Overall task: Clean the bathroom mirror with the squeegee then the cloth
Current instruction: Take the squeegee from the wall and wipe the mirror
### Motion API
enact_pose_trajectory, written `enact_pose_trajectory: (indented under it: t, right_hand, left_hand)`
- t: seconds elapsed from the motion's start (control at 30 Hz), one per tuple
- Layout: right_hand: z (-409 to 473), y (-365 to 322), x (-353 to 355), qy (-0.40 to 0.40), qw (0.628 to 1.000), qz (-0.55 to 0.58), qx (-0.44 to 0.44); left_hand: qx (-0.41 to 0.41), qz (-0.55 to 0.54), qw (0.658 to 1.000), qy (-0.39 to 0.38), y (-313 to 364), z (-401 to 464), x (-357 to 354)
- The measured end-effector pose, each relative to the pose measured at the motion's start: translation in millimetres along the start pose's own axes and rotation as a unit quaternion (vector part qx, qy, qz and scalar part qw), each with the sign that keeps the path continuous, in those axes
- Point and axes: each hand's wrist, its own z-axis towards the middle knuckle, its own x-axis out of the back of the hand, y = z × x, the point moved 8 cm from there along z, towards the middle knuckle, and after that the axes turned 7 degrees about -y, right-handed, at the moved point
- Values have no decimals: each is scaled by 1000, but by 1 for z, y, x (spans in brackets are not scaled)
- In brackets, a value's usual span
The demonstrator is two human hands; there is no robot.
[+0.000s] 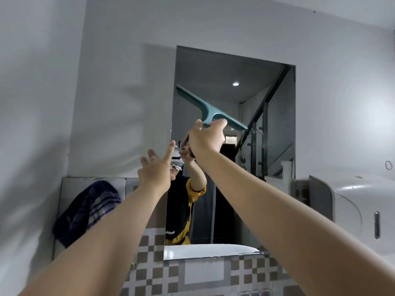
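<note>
Forearms nearest me. Right hand (206,139) fingers clamped on squeegee (210,111), mid-mirror (213,67); left hand (157,169) fingers apart, empty. Cloth (87,210) at 9 o'clock untouched: squeegee stage, I judge.

Your squeegee (210,107) teal, your cloth (87,210) navy with pale checks, wall tiles (213,274) brown-and-white checkered.

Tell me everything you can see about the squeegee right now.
The squeegee is teal, apparently plastic, T-shaped: a long straight blade bar and a short handle. The right hand grips the handle, covering most of it. The bar tilts, its left end higher, across the upper part of the mirror, reaching the mirror's left edge. Whether the blade touches the glass cannot be told. The left hand is open, off it.
</note>
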Motion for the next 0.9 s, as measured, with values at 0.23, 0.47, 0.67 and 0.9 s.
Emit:
enact_pose_trajectory:
  t: [0.23, 0.47, 0.67, 0.9]
  right_hand:
    - [-25, 5, -41, -30, 998, -23, 46]
    - [-20, 19, -7, -30, 978, -170, 118]
    - [2, 19, 41, -45, 940, -289, 176]
    - [25, 18, 88, -57, 903, -361, 226]
  left_hand:
    - [-17, 11, 999, -28, -3, -5, -1]
    - [-99, 8, 995, -8, -13, -13, -18]
    - [-145, -16, 989, 13, -17, -25, -33]
    - [-154, -31, 988, 3, -19, -26, -39]
